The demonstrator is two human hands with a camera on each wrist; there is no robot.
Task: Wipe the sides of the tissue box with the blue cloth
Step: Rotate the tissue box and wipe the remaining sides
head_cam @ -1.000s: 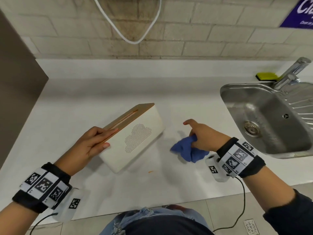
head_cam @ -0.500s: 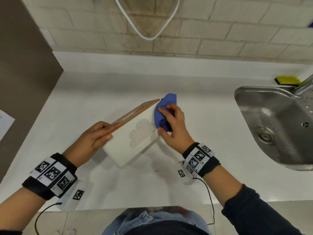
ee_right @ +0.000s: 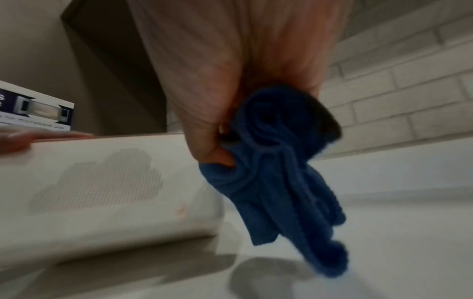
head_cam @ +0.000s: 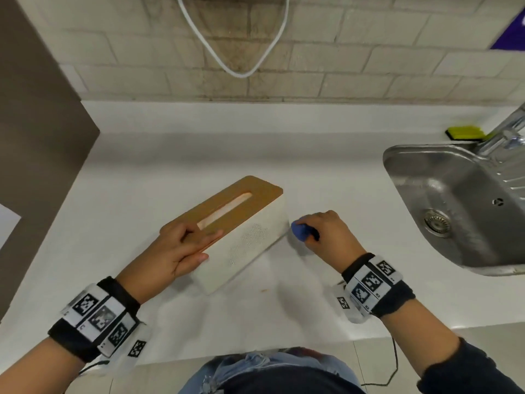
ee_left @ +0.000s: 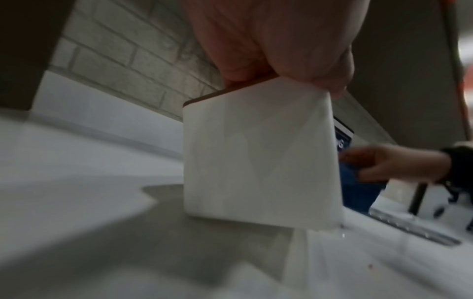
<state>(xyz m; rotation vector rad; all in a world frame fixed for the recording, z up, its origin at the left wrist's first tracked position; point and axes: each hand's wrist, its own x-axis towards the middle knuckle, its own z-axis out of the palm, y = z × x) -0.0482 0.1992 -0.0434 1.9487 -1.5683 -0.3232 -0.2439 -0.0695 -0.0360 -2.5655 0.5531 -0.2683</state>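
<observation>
The tissue box [head_cam: 250,243] is white with a brown wooden lid and a dotted cloud on its long side; it stands on the white counter [head_cam: 142,194], angled away to the right. My left hand [head_cam: 210,245] holds its near end, fingers across the lid and thumb on the long side. My right hand [head_cam: 309,231] grips the bunched blue cloth [head_cam: 299,231] beside the box's far right end, low by the counter. From the fist the blue cloth [ee_right: 276,182] hangs next to the box's corner [ee_right: 212,202]; I cannot tell if it touches.
A steel sink [head_cam: 412,166] with a tap [head_cam: 505,132] is set into the counter at the right, a yellow-green sponge [head_cam: 466,132] behind it. A dark panel [head_cam: 42,109] bounds the left. A white cable [head_cam: 241,72] loops on the brick wall. An orange crumb [head_cam: 264,290] lies near the front edge.
The box has gone from tilted on its edge to lid-up on the counter. My right hand with the cloth has come down from the box's top far corner to its right end.
</observation>
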